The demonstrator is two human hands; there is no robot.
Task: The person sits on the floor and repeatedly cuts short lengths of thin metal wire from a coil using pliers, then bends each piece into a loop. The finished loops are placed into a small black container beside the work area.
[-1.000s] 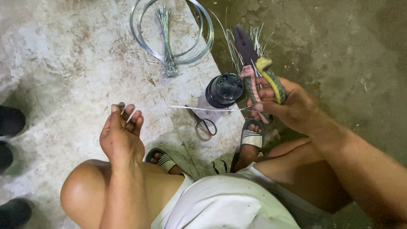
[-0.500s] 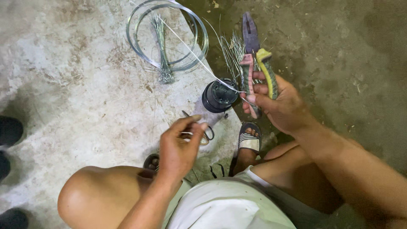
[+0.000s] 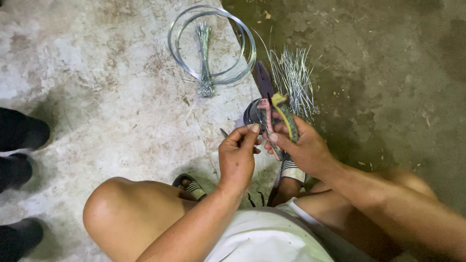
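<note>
My right hand [image 3: 305,148] grips a pair of pliers [image 3: 266,86] by their pink and yellow-green handles, dark jaws pointing away from me. My left hand [image 3: 237,157] is raised beside it. Its thumb and forefinger pinch a thin wire against the pliers' handles, and the wire barely shows. A coil of silver wire [image 3: 245,41] lies on the concrete ahead, with a twisted bundle of wire [image 3: 204,58] across it. A pile of short cut wire pieces [image 3: 293,80] lies just right of the pliers' jaws.
A dark round container [image 3: 251,114] stands under my hands, mostly hidden. A scissor tip [image 3: 223,132] pokes out left of my left hand. My sandalled feet [image 3: 190,184] rest below. Another person's black shoes [image 3: 22,133] stand at the left edge.
My left hand rose from the scissors on the floor to the pliers and pinched there. The right hand with the pliers shifted slightly, and the wire stretched from the coil no longer shows.
</note>
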